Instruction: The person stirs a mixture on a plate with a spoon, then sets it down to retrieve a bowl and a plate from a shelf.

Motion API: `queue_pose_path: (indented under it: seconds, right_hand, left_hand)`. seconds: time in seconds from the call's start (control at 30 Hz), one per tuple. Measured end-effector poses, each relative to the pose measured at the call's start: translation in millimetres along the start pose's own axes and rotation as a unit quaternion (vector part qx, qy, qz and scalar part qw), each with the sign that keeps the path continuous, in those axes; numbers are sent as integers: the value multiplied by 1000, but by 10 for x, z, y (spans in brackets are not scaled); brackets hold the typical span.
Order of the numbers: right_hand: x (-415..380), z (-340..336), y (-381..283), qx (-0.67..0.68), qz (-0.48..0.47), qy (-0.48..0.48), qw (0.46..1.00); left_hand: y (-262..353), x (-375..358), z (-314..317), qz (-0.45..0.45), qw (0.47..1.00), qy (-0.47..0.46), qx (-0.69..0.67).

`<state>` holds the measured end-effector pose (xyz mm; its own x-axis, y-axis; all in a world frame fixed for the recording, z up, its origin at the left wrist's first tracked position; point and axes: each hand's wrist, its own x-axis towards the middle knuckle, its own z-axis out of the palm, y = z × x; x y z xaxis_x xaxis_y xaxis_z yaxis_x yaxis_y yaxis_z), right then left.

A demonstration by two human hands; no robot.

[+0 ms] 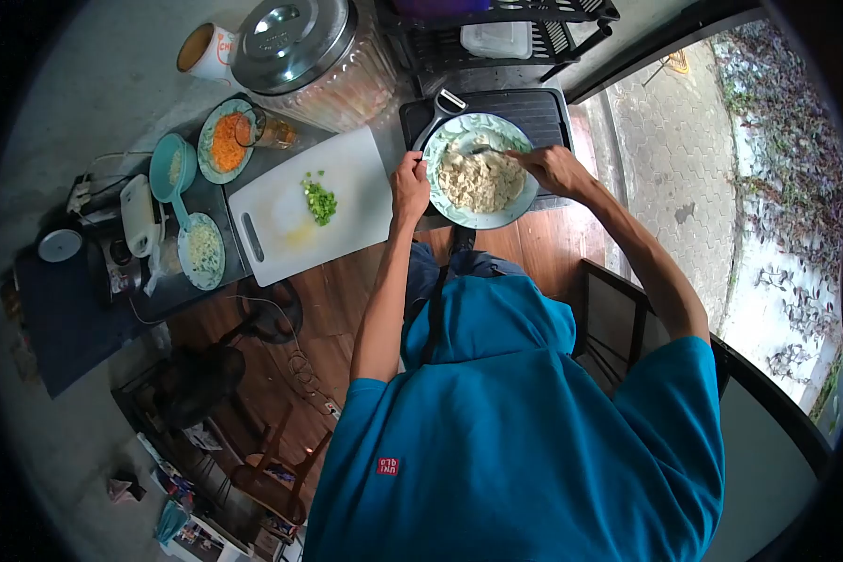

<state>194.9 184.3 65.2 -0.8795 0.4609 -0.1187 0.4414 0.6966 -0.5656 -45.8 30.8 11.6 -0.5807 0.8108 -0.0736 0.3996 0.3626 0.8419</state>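
A patterned, pale green bowl (478, 221) holds a crumbly, cream-coloured mash (482, 183). At its left edge, my left hand (410, 189) is closed on the rim. My right hand (554, 172) grips the handle of a metal spoon (480, 150), whose head rests in the mash near the far side. The bowl sits over the front part of a black ridged griddle (534, 117). A dark handle-like piece with a pale end (451, 101) sticks out behind the bowl; its lower part is hidden.
Chopped green pieces (320, 202) lie on a white cutting board (347, 169) at left. Beyond are a plate of grated orange shreds (227, 142), a glass (276, 134), a lidded container (295, 47), a teal strainer (172, 164) and a plate of pale bits (202, 251). A black rack (431, 47) stands behind.
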Motion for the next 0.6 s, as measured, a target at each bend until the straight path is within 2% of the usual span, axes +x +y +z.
queue_pose_path:
  seconds: [0.07, 0.17, 0.23, 0.3, 0.33, 0.37, 0.47, 0.5, 0.53, 0.6]
  right_hand:
    - [-35, -135, -60, -14, -21, 17, 1000]
    - [71, -258, -49, -33, -31, 29, 999]
    - [247, -269, -48, 31, -33, 67, 997]
    - [322, -227, 10, 16, -11, 46, 999]
    - [364, -162, 73, 8, -29, 26, 999]
    - [373, -100, 129, 0, -46, 5, 999]
    - [182, -233, 39, -17, -6, -32, 999]
    - [121, -269, 27, -14, 22, -42, 999]
    - [55, -202, 137, 12, 2, 36, 999]
    - [-124, -166, 218, -3, 15, 26, 1000]
  left_hand:
    - [21, 40, -8, 3, 999, -20, -30]
    - [-67, 93, 52, 38, 999, 6, -23]
    - [-41, 110, 50, 25, 999, 6, -37]
    - [-18, 120, 22, 30, 999, -15, -35]
    - [-10, 137, -10, -7, 999, -50, 3]
    - [2, 156, -25, -7, 999, -52, 5]
    - [-12, 188, 21, 33, 999, -11, -22]
    - [32, 200, -18, -3, 999, -36, 3]
    - [89, 203, -50, -28, 999, -24, -8]
    - [118, 143, -90, -53, 998, -13, -19]
